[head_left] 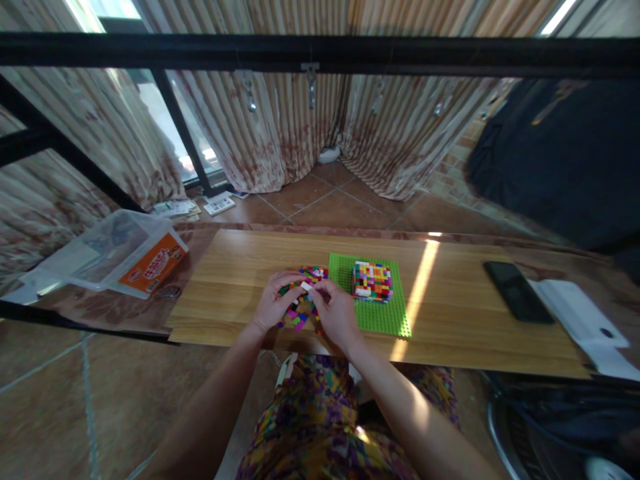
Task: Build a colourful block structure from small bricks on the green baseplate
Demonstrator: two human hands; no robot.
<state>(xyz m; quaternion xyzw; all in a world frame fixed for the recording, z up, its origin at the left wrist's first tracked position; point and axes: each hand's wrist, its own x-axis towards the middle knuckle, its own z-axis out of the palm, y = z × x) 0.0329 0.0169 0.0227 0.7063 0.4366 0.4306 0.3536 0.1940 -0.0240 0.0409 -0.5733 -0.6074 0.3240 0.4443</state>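
While right fingers [327,288] pinch a white brick [306,287] | left fingers [285,277] half-curled beside it, hold unclear

White brick [306,287] held above loose colourful bricks [300,325]; multicoloured block [373,281] on green baseplate [384,323].

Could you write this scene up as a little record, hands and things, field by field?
Right hand: fingertips on a white brick
Left hand: fingertips at the same brick, grip unclear
Loose bricks: many colours, on the wooden board below the hands
Brick block: multicoloured, on the green baseplate
Phone: dark, towards the board's right end
Plastic box: clear, orange label, left of the board
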